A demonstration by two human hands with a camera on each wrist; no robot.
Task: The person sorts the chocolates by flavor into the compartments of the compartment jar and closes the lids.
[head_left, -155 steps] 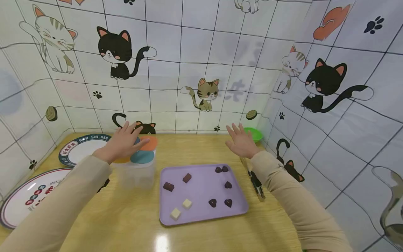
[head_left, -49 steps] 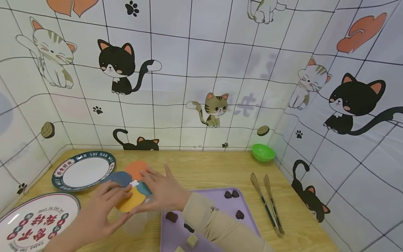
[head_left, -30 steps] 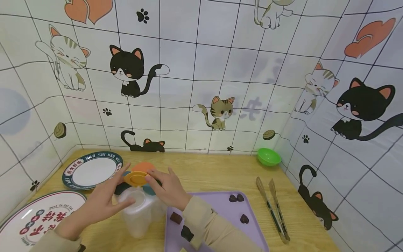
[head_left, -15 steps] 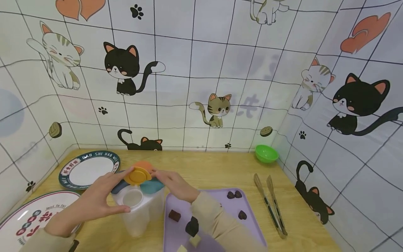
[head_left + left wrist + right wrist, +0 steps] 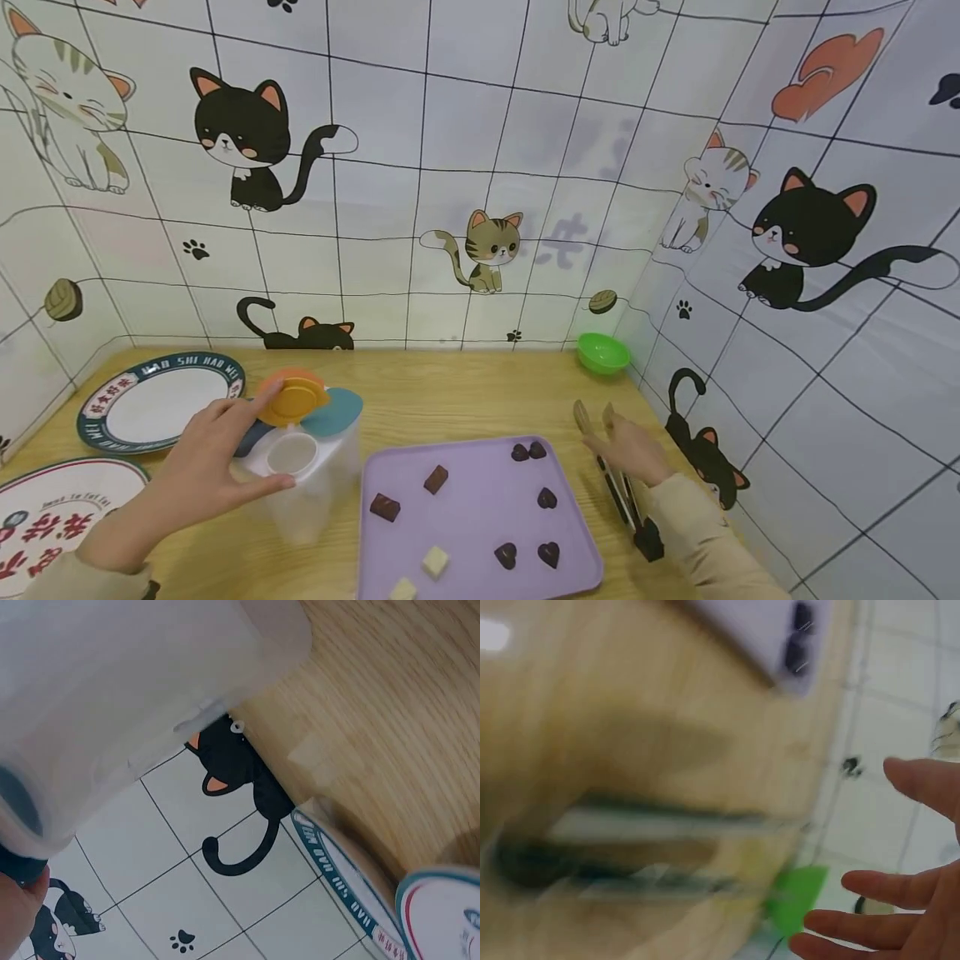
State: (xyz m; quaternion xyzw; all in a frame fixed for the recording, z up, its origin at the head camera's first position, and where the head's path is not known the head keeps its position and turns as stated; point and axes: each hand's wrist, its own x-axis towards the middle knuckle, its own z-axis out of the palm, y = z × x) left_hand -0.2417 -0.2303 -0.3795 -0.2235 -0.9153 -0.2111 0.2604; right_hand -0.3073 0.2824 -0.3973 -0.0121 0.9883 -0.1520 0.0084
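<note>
My left hand point(image 5: 202, 458) grips the side of a translucent storage container point(image 5: 303, 508) with several coloured lids, thumb in front and fingertips at the raised yellow lid point(image 5: 292, 406). The round opening beneath that lid is uncovered. The teal lid point(image 5: 336, 414) lies closed. In the left wrist view the container's wall point(image 5: 150, 682) fills the upper left, and only a bit of the hand shows. My right hand point(image 5: 637, 454) reaches over the metal tongs point(image 5: 617, 492), which lie spread on the table. In the right wrist view its fingers point(image 5: 881, 889) are apart and hold nothing; the tongs are blurred.
A purple tray point(image 5: 465, 517) bears brown blocks, white cubes and several dark heart-shaped pieces. Two plates, one green-rimmed point(image 5: 213, 417) and one with red writing point(image 5: 75, 517), lie at left. A green bowl point(image 5: 603, 353) stands at the back right. Cat-print walls border the table.
Both hands came from the spread pose to the container, and the yellow lid was flipped up. The right hand has since left the lids and moved right to the tongs; the left stays.
</note>
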